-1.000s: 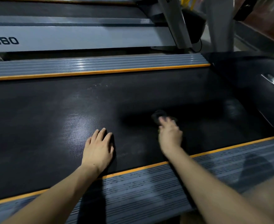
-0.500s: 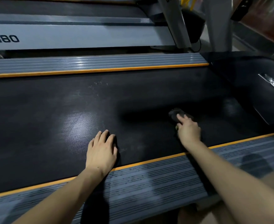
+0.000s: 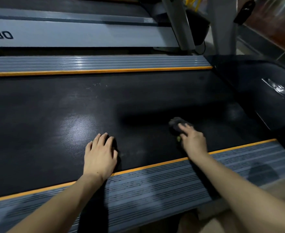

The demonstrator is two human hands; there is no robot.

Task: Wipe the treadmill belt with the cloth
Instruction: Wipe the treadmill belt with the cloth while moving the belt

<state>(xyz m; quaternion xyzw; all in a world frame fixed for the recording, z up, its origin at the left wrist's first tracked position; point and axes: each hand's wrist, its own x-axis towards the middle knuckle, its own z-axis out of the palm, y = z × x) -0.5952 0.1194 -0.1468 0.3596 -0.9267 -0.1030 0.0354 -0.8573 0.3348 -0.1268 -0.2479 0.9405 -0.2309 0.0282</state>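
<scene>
The black treadmill belt [image 3: 138, 98] runs across the view between two grey side rails with orange edges. A small dark cloth [image 3: 176, 123] lies on the belt at the right, near the front rail. My right hand [image 3: 193, 142] presses down on it with its fingers laid over the top; the hand is blurred. To the left, my left hand [image 3: 100, 153] rests flat on the belt, palm down, fingers together, holding nothing.
The near side rail [image 3: 155, 185] lies under both forearms and the far rail [image 3: 94, 63] beyond the belt. The black motor cover [image 3: 264, 91] rises at the right end. A second treadmill [image 3: 71, 34] and grey uprights [image 3: 180, 22] stand behind.
My right hand has slid the cloth to the right along the belt. My left hand has stayed flat in the same spot.
</scene>
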